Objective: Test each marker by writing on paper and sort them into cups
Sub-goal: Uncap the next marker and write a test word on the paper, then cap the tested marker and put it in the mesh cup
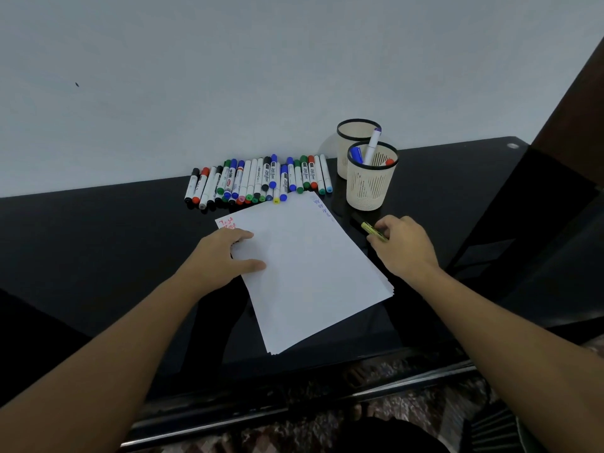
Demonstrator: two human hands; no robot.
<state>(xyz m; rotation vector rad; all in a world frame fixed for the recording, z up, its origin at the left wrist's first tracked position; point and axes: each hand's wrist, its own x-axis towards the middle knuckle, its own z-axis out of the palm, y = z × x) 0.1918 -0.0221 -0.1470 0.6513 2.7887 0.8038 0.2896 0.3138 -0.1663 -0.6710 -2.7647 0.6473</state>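
Yellow marker (373, 231) pinched in curled right-hand fingers (379, 232), low over black counter (130, 230), just beside paper stack (310, 273). Left hand (225, 256) flat, fingers straight, pressing paper's left edge. Nearer cup (371, 181) just beyond, holding markers.

Head cam, fwd-down, close over table (98, 256).

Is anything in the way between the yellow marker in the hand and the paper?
Nothing visible. The right hand holds the yellow marker just beside the right edge of the white paper stack; only bare black glossy table lies between them.
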